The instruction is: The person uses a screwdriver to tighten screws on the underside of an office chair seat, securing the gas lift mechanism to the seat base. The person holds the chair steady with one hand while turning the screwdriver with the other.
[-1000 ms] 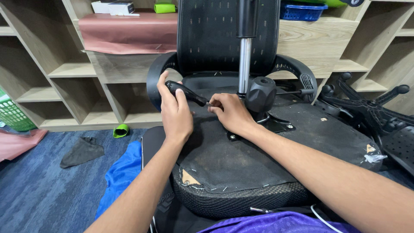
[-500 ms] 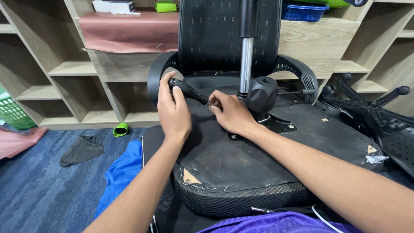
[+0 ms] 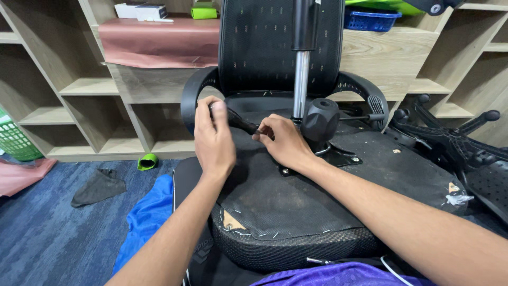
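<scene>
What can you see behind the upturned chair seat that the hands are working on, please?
Behind the chair seat stands the mesh backrest, then wooden shelves holding a pinkish roll and a blue basket. The backrest covers the shelf part directly behind it.

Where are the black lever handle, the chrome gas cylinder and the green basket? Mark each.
black lever handle (image 3: 239, 122), head view, mid shaft between the hands
chrome gas cylinder (image 3: 301, 85), head view, shiny rod
green basket (image 3: 16, 140), head view, mesh side

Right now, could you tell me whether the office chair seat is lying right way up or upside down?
Upside down: the seat's stapled fabric underside faces up, with the metal mounting plate and gas cylinder rising from it.
</scene>
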